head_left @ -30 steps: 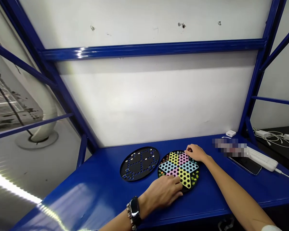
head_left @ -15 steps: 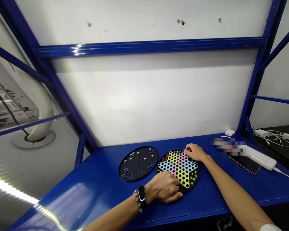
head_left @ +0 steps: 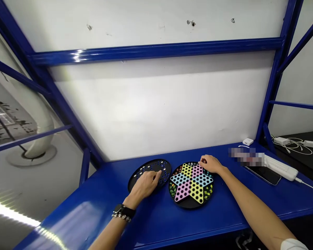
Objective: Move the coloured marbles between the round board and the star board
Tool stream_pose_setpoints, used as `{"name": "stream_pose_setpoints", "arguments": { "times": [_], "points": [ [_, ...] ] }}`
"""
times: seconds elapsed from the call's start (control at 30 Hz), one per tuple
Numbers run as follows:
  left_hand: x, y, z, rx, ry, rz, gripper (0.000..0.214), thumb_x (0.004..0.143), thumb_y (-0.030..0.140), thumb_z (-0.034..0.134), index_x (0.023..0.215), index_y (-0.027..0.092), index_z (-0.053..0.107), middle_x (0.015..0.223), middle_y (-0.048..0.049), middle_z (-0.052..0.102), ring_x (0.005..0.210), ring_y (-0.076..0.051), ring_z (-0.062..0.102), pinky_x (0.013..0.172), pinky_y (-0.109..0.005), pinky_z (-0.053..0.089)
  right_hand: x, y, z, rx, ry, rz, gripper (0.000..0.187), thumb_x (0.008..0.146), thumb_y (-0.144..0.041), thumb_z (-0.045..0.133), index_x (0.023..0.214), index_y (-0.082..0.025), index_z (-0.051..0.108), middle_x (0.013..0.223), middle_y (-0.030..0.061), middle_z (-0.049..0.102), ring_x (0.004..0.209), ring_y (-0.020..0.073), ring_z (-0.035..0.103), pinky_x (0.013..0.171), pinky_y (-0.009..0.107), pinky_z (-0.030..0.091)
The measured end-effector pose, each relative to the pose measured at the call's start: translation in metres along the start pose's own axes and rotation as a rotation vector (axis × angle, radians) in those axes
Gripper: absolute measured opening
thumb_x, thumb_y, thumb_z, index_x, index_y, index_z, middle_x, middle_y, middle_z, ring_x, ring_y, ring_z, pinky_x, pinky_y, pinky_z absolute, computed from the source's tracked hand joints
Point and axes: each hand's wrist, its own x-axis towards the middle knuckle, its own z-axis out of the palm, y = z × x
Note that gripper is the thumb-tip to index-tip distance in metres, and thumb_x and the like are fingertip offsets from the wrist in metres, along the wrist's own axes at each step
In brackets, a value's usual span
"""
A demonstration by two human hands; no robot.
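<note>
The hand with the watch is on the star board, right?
Not quite: the left hand with the watch is on the round black board with holes, not the star board. The head view shows it.

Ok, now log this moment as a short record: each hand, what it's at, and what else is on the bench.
left hand: fingers down on a round black perforated board
right hand: fingers curled at the edge of a round black board with a pastel star
on that board: coloured marbles around the star
rest: white power strip, black smartphone, both on a blue metal bench
</note>
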Motion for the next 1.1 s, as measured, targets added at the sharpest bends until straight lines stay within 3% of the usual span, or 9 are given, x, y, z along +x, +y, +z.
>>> {"name": "stream_pose_setpoints", "arguments": {
  "times": [0.1, 0.3, 0.4, 0.5, 0.73, 0.9, 1.1],
  "points": [
    [-0.003, -0.006, 0.001, -0.038, -0.093, -0.011, 0.045, 0.095, 0.047, 0.032, 0.065, 0.021, 0.051, 0.069, -0.0042, 0.063, 0.064, -0.019, 0.056, 0.060, -0.030, 0.029, 0.000, 0.000, 0.000, 0.002, 0.002, 0.003, 0.023, 0.089, -0.040, 0.053, 0.082, -0.021, 0.064, 0.083, 0.0017, 0.065, 0.071, 0.0127, 0.055, 0.059, 0.023, 0.030],
    [-0.009, -0.011, 0.003, -0.164, -0.073, -0.051, 0.054, 0.096, 0.055, 0.022, 0.075, 0.021, 0.058, 0.067, -0.0023, 0.063, 0.064, -0.020, 0.057, 0.062, -0.030, 0.038, -0.001, -0.001, 0.000, 0.000, 0.004, 0.014, 0.022, 0.089, -0.039, 0.053, 0.082, -0.021, 0.064, 0.084, 0.0019, 0.066, 0.072, 0.0131, 0.056, 0.059, 0.023, 0.030],
    [-0.010, -0.013, 0.003, -0.238, -0.088, -0.072, 0.054, 0.094, 0.057, 0.025, 0.096, 0.020, 0.064, 0.092, -0.0063, 0.070, 0.086, -0.024, 0.063, 0.079, -0.033, 0.044, -0.001, -0.001, -0.001, 0.015, -0.005, 0.003, 0.023, 0.089, -0.041, 0.052, 0.082, -0.022, 0.063, 0.082, 0.0015, 0.066, 0.071, 0.0130, 0.055, 0.058, 0.023, 0.030],
    [-0.013, -0.008, 0.004, -0.264, -0.116, -0.042, 0.051, 0.094, 0.055, 0.029, 0.107, 0.021, 0.065, 0.114, -0.0080, 0.068, 0.106, -0.026, 0.060, 0.092, -0.035, 0.042, -0.001, -0.001, -0.001, 0.020, -0.007, 0.004, 0.023, 0.089, -0.041, 0.052, 0.082, -0.022, 0.063, 0.081, 0.0013, 0.066, 0.070, 0.0132, 0.056, 0.058, 0.023, 0.031],
    [-0.020, 0.009, -0.001, -0.222, -0.136, -0.001, 0.051, 0.095, 0.053, 0.026, 0.084, 0.022, 0.065, 0.082, -0.0026, 0.069, 0.075, -0.021, 0.061, 0.070, -0.029, 0.041, 0.000, 0.000, 0.000, 0.022, -0.008, 0.003, 0.022, 0.089, -0.040, 0.053, 0.082, -0.022, 0.063, 0.082, 0.0014, 0.066, 0.071, 0.0131, 0.056, 0.059, 0.023, 0.032],
    [-0.021, 0.003, -0.004, -0.272, -0.125, -0.011, 0.052, 0.094, 0.057, 0.028, 0.094, 0.022, 0.067, 0.086, -0.0025, 0.070, 0.076, -0.021, 0.061, 0.070, -0.028, 0.042, -0.001, -0.001, -0.001, 0.027, -0.010, 0.006, 0.021, 0.089, -0.039, 0.053, 0.083, -0.022, 0.063, 0.082, 0.0015, 0.066, 0.071, 0.0132, 0.056, 0.058, 0.023, 0.031],
    [-0.024, -0.002, -0.005, -0.292, -0.087, -0.049, 0.053, 0.089, 0.060, 0.034, 0.089, 0.021, 0.070, 0.082, -0.0042, 0.071, 0.081, -0.023, 0.063, 0.074, -0.030, 0.047, -0.001, -0.001, -0.001, 0.026, -0.007, 0.009, 0.021, 0.089, -0.039, 0.053, 0.082, -0.021, 0.064, 0.083, 0.0018, 0.066, 0.072, 0.0133, 0.056, 0.059, 0.023, 0.031]
  ]
}}
